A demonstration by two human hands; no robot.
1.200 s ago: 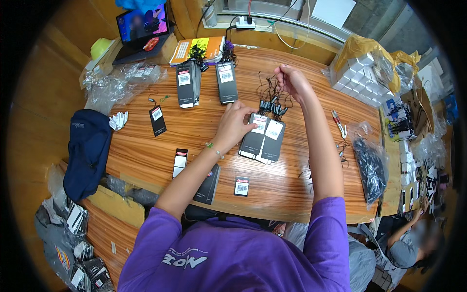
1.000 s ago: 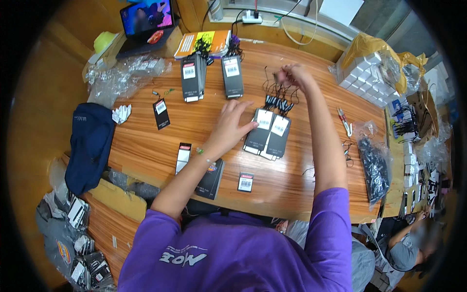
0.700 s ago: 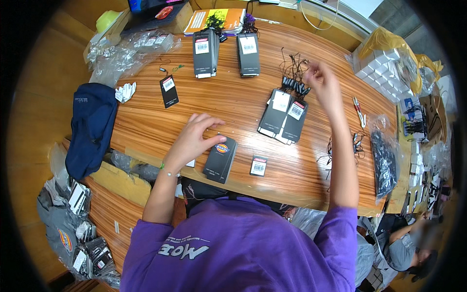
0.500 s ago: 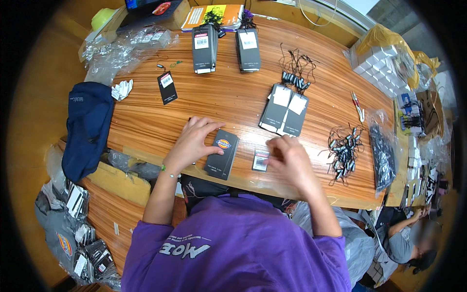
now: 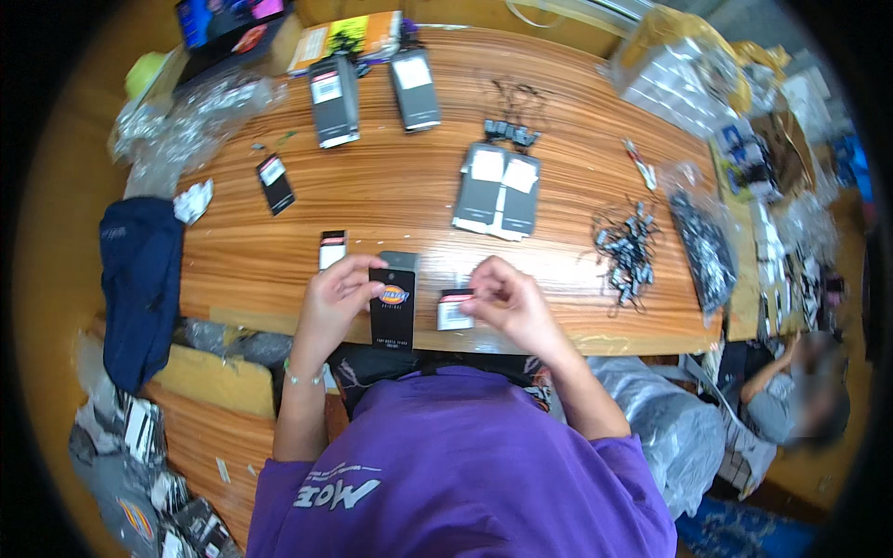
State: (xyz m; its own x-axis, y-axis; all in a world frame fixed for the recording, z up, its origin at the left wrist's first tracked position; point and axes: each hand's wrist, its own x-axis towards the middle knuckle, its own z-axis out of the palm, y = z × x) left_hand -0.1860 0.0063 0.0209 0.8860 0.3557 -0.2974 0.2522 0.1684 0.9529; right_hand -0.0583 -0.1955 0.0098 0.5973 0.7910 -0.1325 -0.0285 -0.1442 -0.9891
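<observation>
My left hand [image 5: 337, 299] pinches a black hang tag [image 5: 393, 321] with a round logo by its upper left edge. Behind that tag, the grey top of another tag [image 5: 404, 262] shows on the table. Just above the left hand's fingers lies a small black-and-white card [image 5: 333, 244]. My right hand [image 5: 510, 296] is closed, with thumb and forefinger on a small card [image 5: 455, 311] that has a black top and a white barcode label. The two held pieces are close together but apart.
Paired stacks of grey tags [image 5: 479, 197] lie beyond, with corded clips above. More tag stacks [image 5: 333, 102] stand at the back. A tangle of black cords [image 5: 625, 251], red-handled snips [image 5: 639, 164] and a bagged bundle [image 5: 702, 251] lie right. Dark blue fabric [image 5: 139, 288] hangs left.
My left hand has raised a black tag off the stack. The right hand now grips the small card. A card near the left fingers has come into sight, and the view has shifted.
</observation>
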